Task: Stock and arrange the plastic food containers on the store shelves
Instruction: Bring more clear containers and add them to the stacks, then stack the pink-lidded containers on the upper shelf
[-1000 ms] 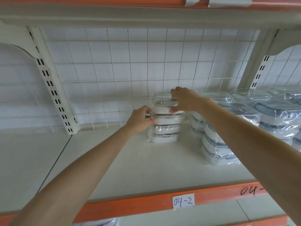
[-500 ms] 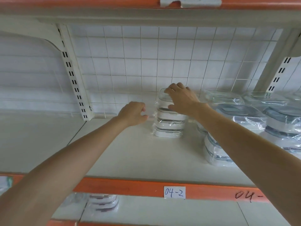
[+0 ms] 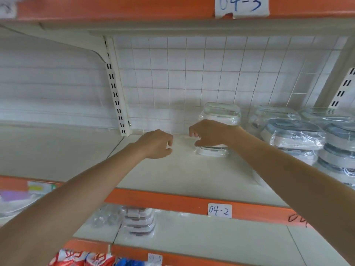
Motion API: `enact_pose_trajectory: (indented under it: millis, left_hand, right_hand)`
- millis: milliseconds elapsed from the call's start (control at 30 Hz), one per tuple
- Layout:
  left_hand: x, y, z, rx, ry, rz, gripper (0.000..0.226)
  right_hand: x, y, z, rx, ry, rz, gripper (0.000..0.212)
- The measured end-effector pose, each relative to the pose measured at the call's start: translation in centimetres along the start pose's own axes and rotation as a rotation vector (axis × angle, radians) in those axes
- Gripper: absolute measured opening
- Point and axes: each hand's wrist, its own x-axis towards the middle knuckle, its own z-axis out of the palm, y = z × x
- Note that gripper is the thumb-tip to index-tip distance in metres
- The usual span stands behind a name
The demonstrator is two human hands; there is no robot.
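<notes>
I saw a cream, smooth metal shelf board [image 3: 192, 175] edged with an orange front rail [image 3: 172, 203], and I took the white paper tag marked 04-2 [image 3: 219, 211] on that rail as my landmark. Behind the board, well above the tag, stood a white wire-grid back panel [image 3: 192, 73] and a cream slotted upright [image 3: 115, 89] up and to the left. Above the tag and far to the right, film-wrapped stacks of clear plastic containers with grey-blue lids [image 3: 299, 135] crowded the board. Almost straight above the tag, against the grid, stood one shrink-wrapped stack of clear rounded-rectangle food containers [image 3: 221, 112], upright, its glossy film creased. My right hand [image 3: 211, 133] hung in front of that stack with fingers loosely curled around nothing; I could not tell whether it touched the wrap. My left hand [image 3: 156, 144], up and left of the tag, was likewise slack and empty, apart from the stack. Below and left of the tag, a smaller wrapped stack of dark-rimmed containers [image 3: 140, 221] sat on the lower board.
</notes>
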Motion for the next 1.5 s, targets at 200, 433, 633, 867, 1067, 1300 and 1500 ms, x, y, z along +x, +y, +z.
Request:
enact_pose_trajectory:
  millis: [200, 433, 633, 867, 1067, 1300, 1500]
  left_hand:
    - [-5.1, -2.7, -0.1, 0.092, -0.089, 0.053, 0.025]
    - [-13.6, -6.9, 2.2, 0.05, -0.108, 0.009, 0.022]
    - [-19.0, -8.1, 7.3, -0.103, -0.223, -0.011, 0.015]
    - [-22.4, -7.7, 16.0, -0.223, -0.205, -0.106, 0.036]
    - [-22.5, -6.7, 23.6, -0.229, -0.252, -0.194, 0.043]
    - [-19.0, -6.5, 29.3, -0.281, -0.205, -0.268, 0.04]
    - [-16.3, -7.9, 30.0, -0.319, 0.065, -0.332, 0.027]
  right_hand:
    - [-0.3, -6.2, 0.5, 0.082, -0.022, -0.019, 0.038]
    - [-0.8, -15.0, 3.0, 0.134, -0.083, -0.108, 0.041]
    - [-2.5, -20.1, 7.3, 0.178, -0.115, -0.176, 0.039]
    - [-3.9, -22.0, 18.2, 0.293, -0.29, -0.157, 0.047]
    - [-4.6, -21.6, 27.9, 0.392, -0.308, -0.006, 0.055]
    - [-3.0, -19.3, 34.1, 0.535, -0.276, 0.128, 0.058]
    - [-0.2, -17.6, 36.1, 0.633, -0.145, 0.199, 0.059]
